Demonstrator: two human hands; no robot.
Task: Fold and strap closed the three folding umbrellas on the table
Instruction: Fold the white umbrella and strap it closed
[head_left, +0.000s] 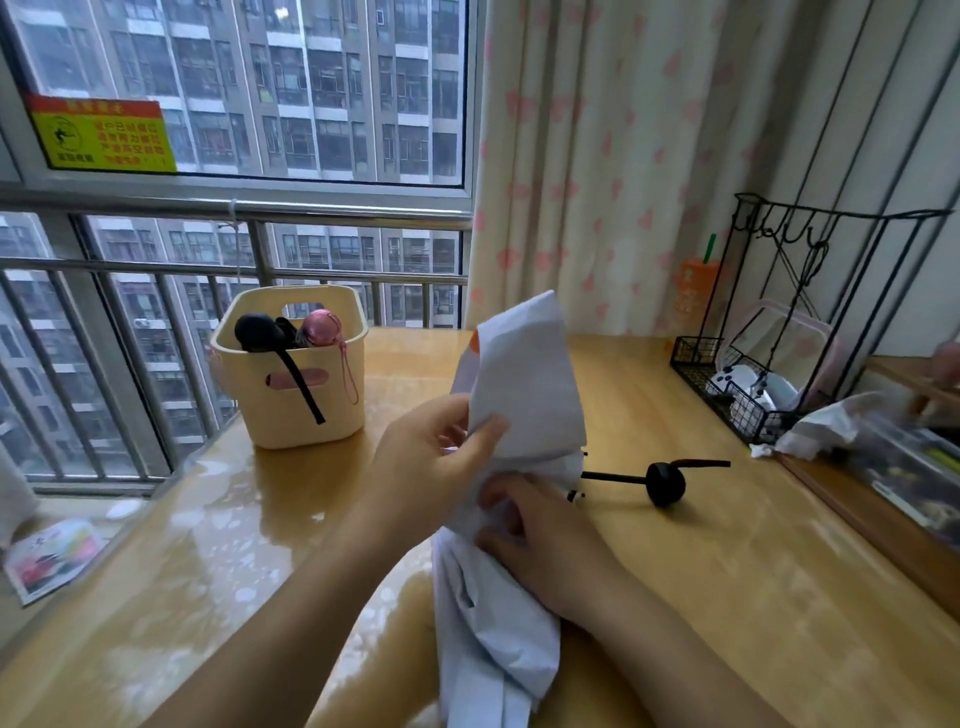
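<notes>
The white umbrella (524, 374) sits at the near middle of the table (727, 571), its canopy bunched between both hands and its thin black shaft (613, 475) running right to a round black handle (666, 483) that rests on the wood. The left hand (431, 457) pinches one raised flap between thumb and fingers; the right hand (540, 535) curls its fingers round the gathered cloth just below. The likely trouble is the slippery fabric: if the panels are wrapped unevenly, or the right hand loosens, the pleats could spring apart and the closing strap, which I cannot make out here, may not reach round the roll. A rib tip poking out near the shaft could also snag a fold. The canopy looks thin, smooth and creased, pale with an orange patch at its far left edge. The tabletop is glossy yellow wood. At far left a cream plastic basket (249, 405) with rounded corners holds a black umbrella (257, 330) and a pink umbrella (322, 327)
</notes>
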